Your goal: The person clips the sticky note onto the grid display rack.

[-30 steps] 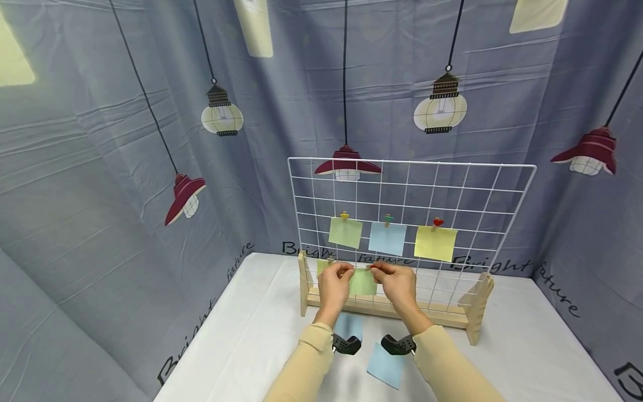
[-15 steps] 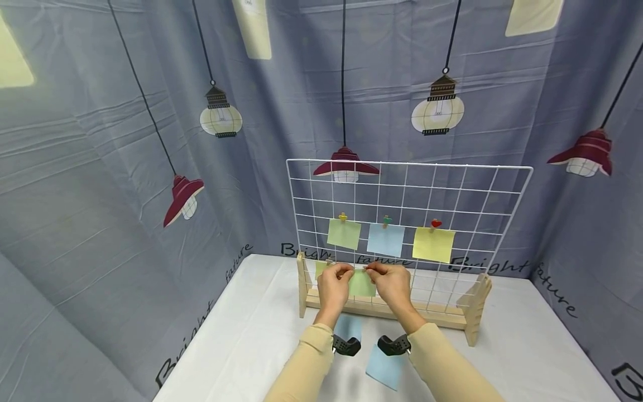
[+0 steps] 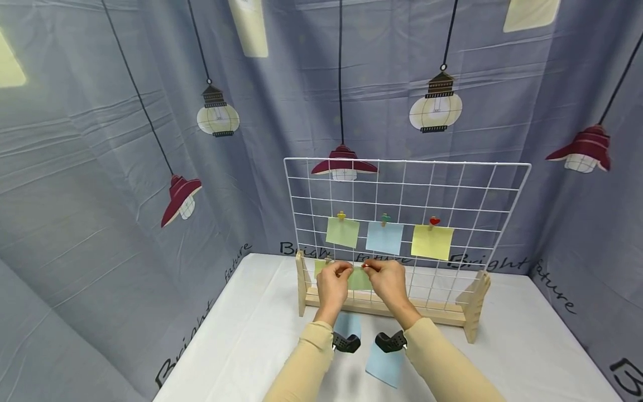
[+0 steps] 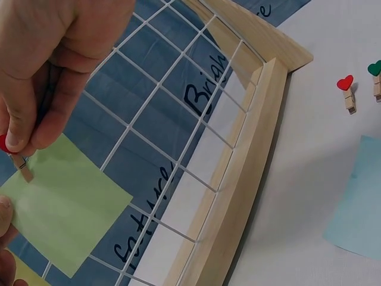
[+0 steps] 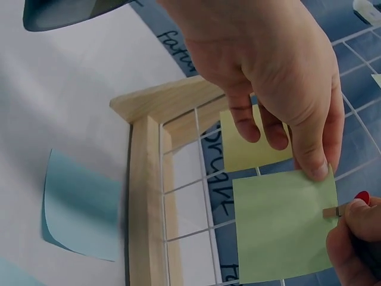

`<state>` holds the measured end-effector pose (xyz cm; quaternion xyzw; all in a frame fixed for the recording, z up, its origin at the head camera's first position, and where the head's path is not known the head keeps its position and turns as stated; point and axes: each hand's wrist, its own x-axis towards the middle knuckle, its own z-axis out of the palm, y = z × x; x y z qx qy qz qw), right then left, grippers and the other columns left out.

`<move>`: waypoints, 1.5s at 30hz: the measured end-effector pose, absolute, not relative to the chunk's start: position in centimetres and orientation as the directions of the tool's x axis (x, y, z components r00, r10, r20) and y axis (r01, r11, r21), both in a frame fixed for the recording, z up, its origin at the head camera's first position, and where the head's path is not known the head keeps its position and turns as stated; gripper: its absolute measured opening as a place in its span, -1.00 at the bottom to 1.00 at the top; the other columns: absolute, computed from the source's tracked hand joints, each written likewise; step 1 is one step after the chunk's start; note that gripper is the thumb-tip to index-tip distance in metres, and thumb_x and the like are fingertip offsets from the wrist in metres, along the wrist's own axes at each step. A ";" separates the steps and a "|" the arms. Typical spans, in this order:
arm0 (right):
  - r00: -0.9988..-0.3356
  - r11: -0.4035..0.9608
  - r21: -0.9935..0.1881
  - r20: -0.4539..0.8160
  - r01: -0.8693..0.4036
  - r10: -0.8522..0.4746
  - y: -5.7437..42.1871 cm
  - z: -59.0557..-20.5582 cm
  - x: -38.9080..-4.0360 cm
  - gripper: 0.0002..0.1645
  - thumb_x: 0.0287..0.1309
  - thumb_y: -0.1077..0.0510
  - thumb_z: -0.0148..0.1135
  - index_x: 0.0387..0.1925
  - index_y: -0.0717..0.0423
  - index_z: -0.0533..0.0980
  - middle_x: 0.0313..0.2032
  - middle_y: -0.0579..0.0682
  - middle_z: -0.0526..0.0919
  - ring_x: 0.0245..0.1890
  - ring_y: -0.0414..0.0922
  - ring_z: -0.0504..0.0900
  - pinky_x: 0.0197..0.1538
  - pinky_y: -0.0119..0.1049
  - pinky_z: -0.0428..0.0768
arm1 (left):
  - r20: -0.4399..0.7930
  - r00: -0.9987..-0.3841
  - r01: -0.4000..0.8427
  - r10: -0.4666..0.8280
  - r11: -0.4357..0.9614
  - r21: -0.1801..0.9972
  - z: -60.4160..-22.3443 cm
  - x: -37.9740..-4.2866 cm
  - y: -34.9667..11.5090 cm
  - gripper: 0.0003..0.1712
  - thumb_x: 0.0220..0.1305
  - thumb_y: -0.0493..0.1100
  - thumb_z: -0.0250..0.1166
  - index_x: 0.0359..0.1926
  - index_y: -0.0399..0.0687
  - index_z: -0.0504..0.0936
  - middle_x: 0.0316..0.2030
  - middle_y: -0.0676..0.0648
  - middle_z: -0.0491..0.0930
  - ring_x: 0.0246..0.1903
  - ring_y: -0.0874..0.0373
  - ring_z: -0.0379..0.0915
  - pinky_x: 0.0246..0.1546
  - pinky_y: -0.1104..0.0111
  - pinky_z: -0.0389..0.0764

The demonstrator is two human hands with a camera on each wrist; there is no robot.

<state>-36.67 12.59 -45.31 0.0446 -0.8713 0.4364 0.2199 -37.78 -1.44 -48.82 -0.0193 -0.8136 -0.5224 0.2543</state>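
Observation:
My left hand (image 3: pixel 332 285) pinches one upper corner of a green sticky note (image 5: pixel 286 226) between thumb and finger. The note lies against the lower part of a white wire grid (image 3: pixel 454 192). At the note's upper edge, my right hand (image 3: pixel 388 282) pinches a small wooden clothespin (image 4: pixel 22 169) topped with a red heart. In both wrist views the clothespin's tip overlaps the paper. Beside the left hand, a yellow sticky note (image 5: pixel 250 140) hangs on the grid, partly hidden by that hand.
Higher on the grid, clothespins hold a green note (image 3: pixel 342 231), a blue note (image 3: pixel 384 238) and a yellow note (image 3: pixel 432 242). The grid stands in a wooden base (image 3: pixel 437 316). Blue sticky notes (image 3: pixel 384 365) and loose heart clothespins (image 4: pixel 345 83) lie on the white table (image 3: pixel 251 329).
My right hand has shifted slightly left, closer to the left hand. The left hand stays at the green note's corner, and the head view has drifted a little.

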 end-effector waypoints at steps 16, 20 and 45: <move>-0.892 0.615 -0.739 0.435 -0.275 0.125 12.1 -46.2 -35.9 -0.75 0.26 0.26 0.38 -0.04 0.16 0.76 -0.36 0.11 0.83 -0.59 -0.24 0.52 -0.55 -0.43 0.38 | 0.410 -0.877 0.262 -0.250 0.467 0.844 -49.3 -37.1 -1.3 -0.94 0.21 -0.17 0.49 -0.27 0.09 0.80 -0.37 0.10 0.81 -0.47 0.35 0.54 -0.38 0.39 0.49; -0.894 0.596 -0.758 0.425 -0.267 0.141 12.0 -46.4 -35.6 -0.68 0.26 0.26 0.38 0.04 0.14 0.73 -0.33 0.15 0.83 -0.52 -0.17 0.63 -0.54 -0.43 0.41 | 0.417 -0.873 0.264 -0.254 0.474 0.840 -49.6 -36.8 -1.4 -0.90 0.20 -0.19 0.49 -0.25 0.07 0.79 -0.37 0.10 0.81 -0.49 0.37 0.50 -0.39 0.40 0.46; -0.918 0.533 -0.805 0.378 -0.260 0.122 14.8 -47.8 -32.8 -0.62 0.22 0.19 0.46 0.07 0.19 0.70 -0.16 0.11 0.83 -0.19 -0.01 0.80 -0.16 -0.40 0.69 | 0.433 -0.896 0.344 -0.100 0.462 0.818 -50.9 -34.7 -2.1 -0.69 0.18 -0.04 0.53 -0.03 0.13 0.77 -0.16 0.06 0.79 -0.24 0.08 0.64 -0.22 0.40 0.52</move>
